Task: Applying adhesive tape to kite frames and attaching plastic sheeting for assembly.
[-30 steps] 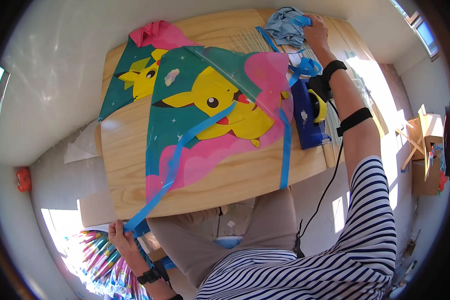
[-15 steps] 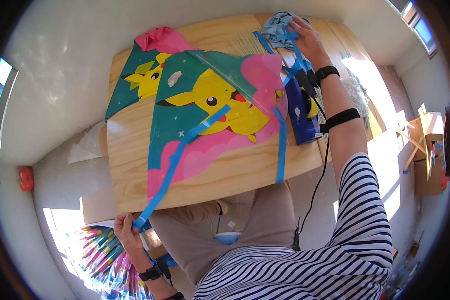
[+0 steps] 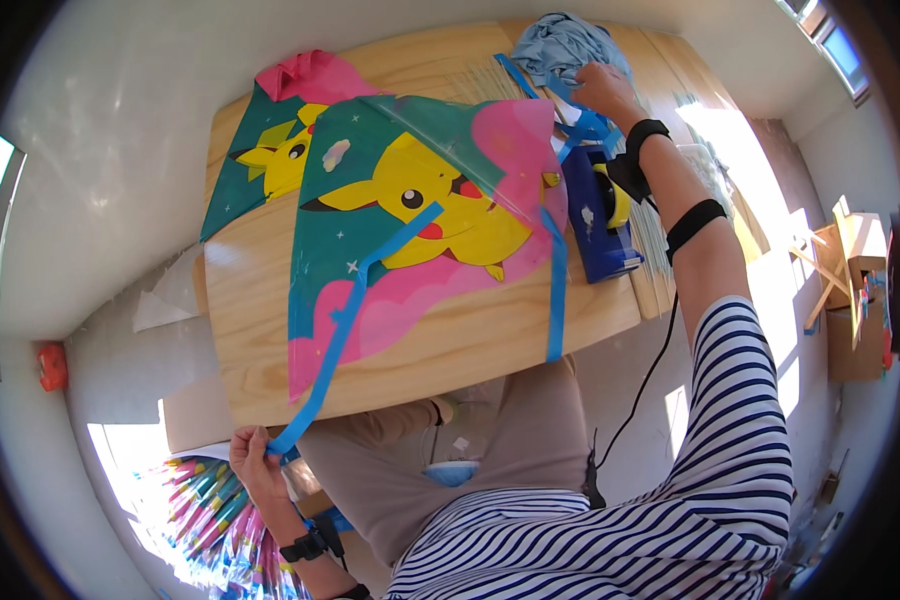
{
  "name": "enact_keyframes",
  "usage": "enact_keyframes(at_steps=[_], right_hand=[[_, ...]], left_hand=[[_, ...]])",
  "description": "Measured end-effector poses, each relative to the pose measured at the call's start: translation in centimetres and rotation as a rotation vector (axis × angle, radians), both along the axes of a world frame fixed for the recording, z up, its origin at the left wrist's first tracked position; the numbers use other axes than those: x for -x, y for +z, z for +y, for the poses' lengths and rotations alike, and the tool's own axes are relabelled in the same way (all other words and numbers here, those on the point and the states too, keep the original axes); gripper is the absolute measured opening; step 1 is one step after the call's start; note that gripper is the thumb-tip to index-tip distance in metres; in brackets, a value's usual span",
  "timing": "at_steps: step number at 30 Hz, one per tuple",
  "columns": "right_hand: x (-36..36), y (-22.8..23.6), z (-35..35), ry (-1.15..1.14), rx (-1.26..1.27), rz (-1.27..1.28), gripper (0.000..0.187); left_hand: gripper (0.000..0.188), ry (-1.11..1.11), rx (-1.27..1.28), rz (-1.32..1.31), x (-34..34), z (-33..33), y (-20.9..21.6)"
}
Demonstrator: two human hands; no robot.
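On the table lies a kite sheet [image 3: 322,225] in green and pink with a yellow long-eared cartoon figure. A long blue ribbon [image 3: 336,338] runs from the figure down over the table's near edge. Its lower end is pinched in my left hand [image 3: 257,462]. A second blue ribbon [image 3: 557,300] hangs from the sheet's right side. At the far right, my right hand [image 3: 610,97] has curled fingers on a strip of a tangled blue ribbon bunch [image 3: 592,128]. Just beyond it sits a crumpled light-blue cloth [image 3: 566,48]; my fingertips are partly hidden.
Right of the sheet stands a dark-blue tape dispenser [image 3: 604,245] with a yellow part. Another kite sheet [image 3: 238,200] lies partly under the first at the left. Thin sticks [image 3: 475,82] lie behind. Colourful wrapped bundles [image 3: 215,515] are low at the left. A black cable [image 3: 642,385] hangs at the right.
My right hand has come off the light-blue cloth and moved slightly nearer, its fingers more curled at the ribbon bunch. My left hand still pinches the ribbon end.
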State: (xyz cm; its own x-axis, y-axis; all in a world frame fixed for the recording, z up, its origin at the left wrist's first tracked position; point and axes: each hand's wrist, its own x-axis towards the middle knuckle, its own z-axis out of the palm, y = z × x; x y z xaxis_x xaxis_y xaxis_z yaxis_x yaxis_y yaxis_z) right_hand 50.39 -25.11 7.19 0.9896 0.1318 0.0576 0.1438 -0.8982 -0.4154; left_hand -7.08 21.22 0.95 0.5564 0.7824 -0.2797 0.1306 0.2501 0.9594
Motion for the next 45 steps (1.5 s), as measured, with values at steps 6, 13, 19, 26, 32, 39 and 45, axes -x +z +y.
enact_keyframes(at_steps=[6, 13, 19, 26, 32, 39, 45], right_hand=[[-0.8, 0.7, -1.5, 0.003, -0.030, -0.069, 0.054], [-2.2, 0.1, -2.3, 0.060, -0.378, -0.226, 0.047], [-2.1, -0.9, -3.6, -0.055, -0.332, -0.237, 0.037], [0.2, 0.6, -2.8, -0.157, -0.458, -0.245, 0.049], [-0.5, 1.6, -2.8, -0.218, -0.860, -0.164, 0.046], [1.8, 2.3, -2.4, -0.060, -0.727, -0.260, 0.040], [20.2, 2.0, 11.0, 0.601, -0.876, 0.344, 0.033]], left_hand=[[0.009, -0.007, 0.013, -0.003, -0.8, -0.5, -0.5], [0.008, -0.003, 0.020, 0.001, -0.3, -0.7, -0.8], [0.009, -0.029, 0.023, -0.025, -0.5, -0.9, -0.8], [0.009, -0.016, 0.037, -0.032, -0.1, -0.7, -0.9], [0.009, -0.029, 0.038, -0.029, -0.4, -0.9, -0.8], [0.010, -0.049, 0.010, -0.028, -0.9, -2.0, 0.1], [0.012, -0.272, -0.070, 0.081, -3.7, -6.0, 4.7]])
